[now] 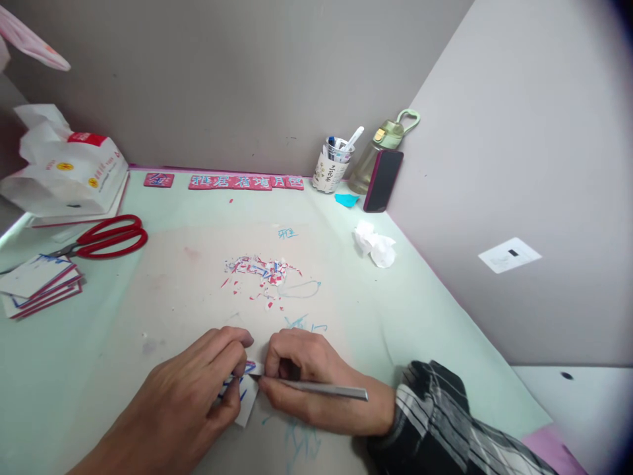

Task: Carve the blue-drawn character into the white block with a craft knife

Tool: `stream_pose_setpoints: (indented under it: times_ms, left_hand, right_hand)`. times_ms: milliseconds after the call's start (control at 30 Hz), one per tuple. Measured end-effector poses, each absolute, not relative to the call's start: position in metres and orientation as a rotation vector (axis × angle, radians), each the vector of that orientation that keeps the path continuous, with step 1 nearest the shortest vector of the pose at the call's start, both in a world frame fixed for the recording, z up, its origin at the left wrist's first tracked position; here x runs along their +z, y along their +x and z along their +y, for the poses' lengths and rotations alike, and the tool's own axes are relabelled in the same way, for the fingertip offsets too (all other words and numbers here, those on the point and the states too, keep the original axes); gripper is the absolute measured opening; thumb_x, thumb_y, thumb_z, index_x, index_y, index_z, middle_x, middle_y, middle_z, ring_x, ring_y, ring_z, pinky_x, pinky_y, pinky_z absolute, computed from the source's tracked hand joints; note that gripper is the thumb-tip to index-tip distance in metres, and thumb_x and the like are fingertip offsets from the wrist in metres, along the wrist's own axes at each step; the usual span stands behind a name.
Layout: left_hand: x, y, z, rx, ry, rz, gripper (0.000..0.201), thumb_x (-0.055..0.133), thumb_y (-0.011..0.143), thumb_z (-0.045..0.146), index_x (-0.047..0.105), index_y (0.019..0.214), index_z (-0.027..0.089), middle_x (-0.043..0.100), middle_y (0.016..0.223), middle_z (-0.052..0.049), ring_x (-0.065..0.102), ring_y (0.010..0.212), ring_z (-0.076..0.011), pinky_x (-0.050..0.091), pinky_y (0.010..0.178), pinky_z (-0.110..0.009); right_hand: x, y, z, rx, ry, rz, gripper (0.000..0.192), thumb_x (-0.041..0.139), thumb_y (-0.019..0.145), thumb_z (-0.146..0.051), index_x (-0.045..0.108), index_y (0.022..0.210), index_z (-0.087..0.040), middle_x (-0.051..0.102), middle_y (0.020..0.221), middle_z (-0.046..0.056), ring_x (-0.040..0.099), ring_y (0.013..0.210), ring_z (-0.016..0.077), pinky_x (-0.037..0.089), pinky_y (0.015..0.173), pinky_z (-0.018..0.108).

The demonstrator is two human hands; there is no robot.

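On the paper cup (330, 169) holding pens, the printed characters 三花茶 are read. Left of that cup, along the wall, a row of pink cut-out characters (246, 181) is laid, beginning 雅居; the rest cannot be made out. In front of the row, 雅 (287, 233) is written in blue on the table.

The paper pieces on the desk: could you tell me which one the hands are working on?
The small white piece pinched under both hands, not the stack at left.

**Even light, bent edges**

Soft, bright light fills the desk (405, 310) with no glare. Faint shadows lie under the hands (247, 389). The wide lens bows the edges, the right corners darken, and focus stays sharp.
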State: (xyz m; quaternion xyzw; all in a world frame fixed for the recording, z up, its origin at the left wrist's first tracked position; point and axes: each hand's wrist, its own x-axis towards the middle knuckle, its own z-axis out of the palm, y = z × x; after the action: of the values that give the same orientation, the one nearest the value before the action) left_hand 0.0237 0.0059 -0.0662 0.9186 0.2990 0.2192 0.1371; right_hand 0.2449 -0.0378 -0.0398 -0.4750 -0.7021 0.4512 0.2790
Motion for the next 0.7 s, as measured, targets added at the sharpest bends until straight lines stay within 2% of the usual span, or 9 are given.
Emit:
stream_pose_setpoints:
  times_ms: [167, 300, 367, 467, 533, 567, 633, 700]
  left_hand:
    - [-0.069, 0.014, 0.008, 0.581, 2.517, 0.88, 0.018, 0.046, 0.087, 0.015, 0.055, 0.096, 0.028, 0.073, 0.113, -0.002, 0.074, 0.101, -0.0193, 0.06, 0.08, -0.029]
    - [-0.075, 0.002, 0.014, 0.545, 2.288, 1.06, 0.007, 0.047, 0.098, 0.029, 0.054, 0.095, 0.029, 0.07, 0.117, 0.001, 0.071, 0.107, -0.0174, 0.058, 0.085, -0.026]
    - [-0.076, -0.002, 0.017, 0.577, 2.236, 1.187, 0.013, 0.051, 0.1, 0.041, 0.056, 0.095, 0.03, 0.068, 0.121, 0.001, 0.069, 0.11, -0.0201, 0.057, 0.089, -0.03]
    - [-0.077, -0.005, 0.017, 0.668, 2.25, 1.315, 0.019, 0.051, 0.1, 0.048, 0.06, 0.103, 0.032, 0.062, 0.132, 0.0, 0.063, 0.124, -0.0268, 0.049, 0.107, -0.043]
    - [-0.079, -0.005, 0.012, 0.674, 2.277, 1.346, 0.029, 0.052, 0.098, 0.051, 0.057, 0.12, 0.033, 0.061, 0.134, -0.004, 0.06, 0.127, -0.0312, 0.047, 0.11, -0.051]
    - [-0.081, -0.004, 0.008, 0.644, 2.288, 1.349, 0.041, 0.057, 0.095, 0.053, 0.053, 0.129, 0.032, 0.062, 0.133, -0.005, 0.061, 0.125, -0.0332, 0.049, 0.107, -0.053]
    - [-0.085, -0.001, -0.001, 0.595, 2.329, 1.314, 0.063, 0.071, 0.083, 0.054, 0.047, 0.136, 0.03, 0.066, 0.127, -0.008, 0.067, 0.115, -0.0358, 0.058, 0.094, -0.051]
    - [-0.09, 0.003, -0.009, 0.544, 2.397, 1.225, 0.075, 0.078, 0.075, 0.047, 0.044, 0.139, 0.029, 0.067, 0.126, -0.008, 0.069, 0.111, -0.0359, 0.061, 0.088, -0.049]
  right_hand:
    - [-0.037, 0.244, -0.037, 1.193, -1.261, -1.914, 0.02, 0.068, 0.086, -0.012, 0.051, 0.079, -0.022, 0.048, 0.07, -0.008, 0.044, 0.062, 0.0084, 0.035, 0.063, 0.022]
    - [-0.036, 0.243, -0.037, 1.216, -1.267, -1.887, 0.02, 0.068, 0.085, -0.012, 0.052, 0.078, -0.021, 0.048, 0.07, -0.008, 0.044, 0.062, 0.0082, 0.035, 0.062, 0.022]
    - [-0.036, 0.244, -0.037, 1.274, -1.275, -1.843, 0.02, 0.068, 0.085, -0.013, 0.052, 0.078, -0.021, 0.049, 0.071, -0.008, 0.044, 0.062, 0.0079, 0.035, 0.061, 0.021]
    - [-0.038, 0.247, -0.038, 1.367, -1.277, -1.741, 0.019, 0.066, 0.088, -0.015, 0.051, 0.079, -0.022, 0.047, 0.071, -0.008, 0.042, 0.062, 0.0078, 0.034, 0.057, 0.02]
    - [-0.039, 0.25, -0.038, 1.397, -1.279, -1.682, 0.018, 0.066, 0.089, -0.017, 0.051, 0.08, -0.022, 0.046, 0.07, -0.008, 0.04, 0.062, 0.0082, 0.032, 0.054, 0.02]
    - [-0.04, 0.251, -0.037, 1.404, -1.281, -1.662, 0.017, 0.065, 0.089, -0.017, 0.051, 0.081, -0.022, 0.046, 0.07, -0.008, 0.04, 0.062, 0.0083, 0.032, 0.054, 0.02]
    - [-0.039, 0.253, -0.036, 1.413, -1.286, -1.64, 0.017, 0.066, 0.088, -0.017, 0.052, 0.081, -0.021, 0.046, 0.07, -0.007, 0.04, 0.062, 0.0085, 0.032, 0.054, 0.021]
    - [-0.039, 0.253, -0.035, 1.413, -1.286, -1.642, 0.016, 0.067, 0.087, -0.016, 0.052, 0.081, -0.021, 0.047, 0.071, -0.007, 0.041, 0.063, 0.0086, 0.033, 0.055, 0.021]
